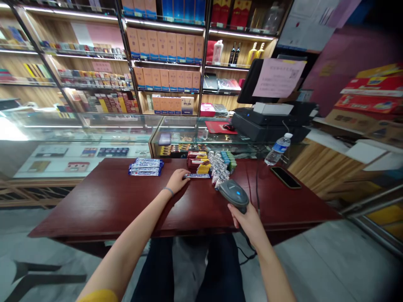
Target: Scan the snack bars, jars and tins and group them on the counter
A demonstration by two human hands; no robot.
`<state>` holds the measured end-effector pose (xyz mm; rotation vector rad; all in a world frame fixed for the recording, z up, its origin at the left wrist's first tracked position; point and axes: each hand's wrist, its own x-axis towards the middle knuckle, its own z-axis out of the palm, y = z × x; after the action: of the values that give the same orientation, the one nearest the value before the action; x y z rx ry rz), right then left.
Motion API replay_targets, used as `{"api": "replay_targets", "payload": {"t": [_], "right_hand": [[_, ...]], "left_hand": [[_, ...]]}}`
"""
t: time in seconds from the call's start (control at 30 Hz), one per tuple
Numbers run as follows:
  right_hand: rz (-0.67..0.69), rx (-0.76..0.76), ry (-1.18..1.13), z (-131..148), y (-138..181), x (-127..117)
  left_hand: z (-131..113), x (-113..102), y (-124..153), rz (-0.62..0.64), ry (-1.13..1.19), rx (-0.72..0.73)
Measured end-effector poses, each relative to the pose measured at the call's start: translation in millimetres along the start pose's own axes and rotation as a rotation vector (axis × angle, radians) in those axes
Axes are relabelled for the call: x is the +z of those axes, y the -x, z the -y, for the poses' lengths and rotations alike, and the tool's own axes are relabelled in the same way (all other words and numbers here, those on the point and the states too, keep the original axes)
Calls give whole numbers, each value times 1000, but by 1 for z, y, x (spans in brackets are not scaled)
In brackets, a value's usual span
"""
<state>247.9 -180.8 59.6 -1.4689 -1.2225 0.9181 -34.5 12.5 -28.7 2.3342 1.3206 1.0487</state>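
- Here I have the left hand [179, 180] pinched nearly closed on one end of a slim blue-and-white packet [199, 176], lying toward three o'clock on the table [126, 205].
- And my right hand [249, 220] wraps the scanner [233, 192] handle, nose to ten, blue light glowing!
- Off the packet: brown-and-yellow packs [198, 161] at twelve, little bottles [220, 167] at two, stacked blue packets [145, 167] near nine.
- Off the scanner: phone [286, 178] and water bottle [278, 149], toward two.
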Motion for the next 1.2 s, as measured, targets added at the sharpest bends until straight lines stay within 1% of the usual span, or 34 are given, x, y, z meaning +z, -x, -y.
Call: {"api": "replay_targets", "payload": {"t": [0.13,0.33,0.43,0.57,0.7,0.83,0.93,1.1,1.2], "right_hand": [[6,1,-1,-3,0,-5],[24,-9,4,-14,-3,-9],[40,-14,-7,-19,-5,-9],[55,-22,-25,-19,-3,-7],[39,-23,-20,-12,0,-6],[25,-35,2,-9,2,-6],[25,-49,22,-10,2,-4],[51,-65,8,-6,1,8],[90,-81,3,-1,1,21]], "left_hand": [[-3,13,-6,32,-49,-15],[4,21,-5,49,-145,-74],[7,21,-5,61,-160,-85],[3,17,-4,69,-159,-44],[-9,10,2,6,-131,-46],[-13,-6,12,-101,-37,-119],[-9,-27,22,-166,54,-183],[9,-67,48,-170,121,-319],[21,-86,67,-178,134,-367]]}}
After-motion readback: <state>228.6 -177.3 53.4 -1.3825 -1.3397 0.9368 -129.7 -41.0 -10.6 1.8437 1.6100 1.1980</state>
